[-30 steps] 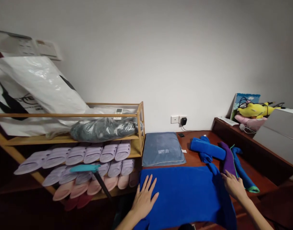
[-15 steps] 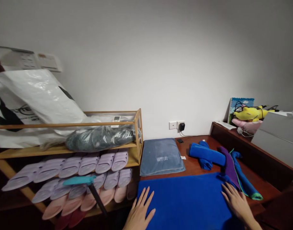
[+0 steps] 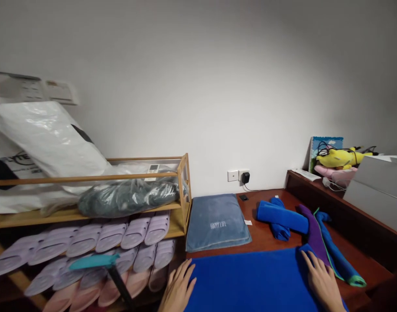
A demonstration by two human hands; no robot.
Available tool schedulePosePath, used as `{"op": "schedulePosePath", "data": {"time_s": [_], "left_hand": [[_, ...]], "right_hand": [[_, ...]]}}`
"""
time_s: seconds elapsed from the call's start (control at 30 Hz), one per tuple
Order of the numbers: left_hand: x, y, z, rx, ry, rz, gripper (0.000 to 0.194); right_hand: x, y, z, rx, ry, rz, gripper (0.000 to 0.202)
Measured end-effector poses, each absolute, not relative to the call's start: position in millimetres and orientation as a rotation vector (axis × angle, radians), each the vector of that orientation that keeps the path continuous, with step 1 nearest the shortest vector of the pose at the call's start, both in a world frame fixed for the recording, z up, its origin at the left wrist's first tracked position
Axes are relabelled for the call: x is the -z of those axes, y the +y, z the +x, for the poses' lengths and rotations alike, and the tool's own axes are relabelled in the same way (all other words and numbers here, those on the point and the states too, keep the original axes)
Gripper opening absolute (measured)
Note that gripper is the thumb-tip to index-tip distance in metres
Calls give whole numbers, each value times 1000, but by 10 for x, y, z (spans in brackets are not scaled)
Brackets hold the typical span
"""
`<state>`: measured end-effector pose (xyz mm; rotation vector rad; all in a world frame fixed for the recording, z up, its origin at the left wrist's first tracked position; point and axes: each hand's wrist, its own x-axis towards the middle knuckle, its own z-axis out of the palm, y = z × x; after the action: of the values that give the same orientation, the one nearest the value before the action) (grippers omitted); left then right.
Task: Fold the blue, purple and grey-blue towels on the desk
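Note:
A plain blue towel (image 3: 250, 281) lies spread flat at the front of the reddish-brown wooden surface. My left hand (image 3: 178, 287) rests on its left edge, fingers stretched out and a little apart. Over at the right edge, my right hand (image 3: 322, 277) lies with fingers extended near the towel's far right corner. Neither hand grips anything that I can see. Just beyond the right hand are a purple cloth (image 3: 316, 234) and a rolled blue cloth with green trim (image 3: 344, 260). Rolled blue towels (image 3: 281, 215) lie crossed behind them.
A grey-blue HAPPY LIFE cushion (image 3: 218, 223) sits behind the towel. To the left stands a wooden rack (image 3: 182, 186) with several slippers (image 3: 135, 229) and bagged items. A yellow plush toy (image 3: 340, 158) and grey boxes (image 3: 380, 190) occupy the right ledge.
My left hand has shifted left to the towel's edge, its fingers less spread. The right hand has moved slightly right and down. The view has tilted up slightly.

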<state>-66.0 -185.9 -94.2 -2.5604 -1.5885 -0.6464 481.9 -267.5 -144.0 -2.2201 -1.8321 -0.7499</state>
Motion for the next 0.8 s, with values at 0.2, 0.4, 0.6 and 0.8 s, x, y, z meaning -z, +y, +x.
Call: {"op": "schedulePosePath", "data": {"time_s": [0.2, 0.4, 0.6, 0.8], "left_hand": [[999, -1903, -601, 503, -1594, -2619, 45], [1012, -1864, -504, 515, -1522, -2605, 49], [1102, -1853, -345, 533, -1500, -2494, 48], [1020, -1790, -391, 798, -1684, -2470, 35]], "right_hand": [[1552, -2543, 4995, 471, -1656, -2393, 58], [1556, -2368, 5213, 317, -1722, -2373, 63], [1529, -2056, 5430, 391, -1794, -2194, 54], [1471, -2118, 5417, 642, -1681, -2210, 38]]}}
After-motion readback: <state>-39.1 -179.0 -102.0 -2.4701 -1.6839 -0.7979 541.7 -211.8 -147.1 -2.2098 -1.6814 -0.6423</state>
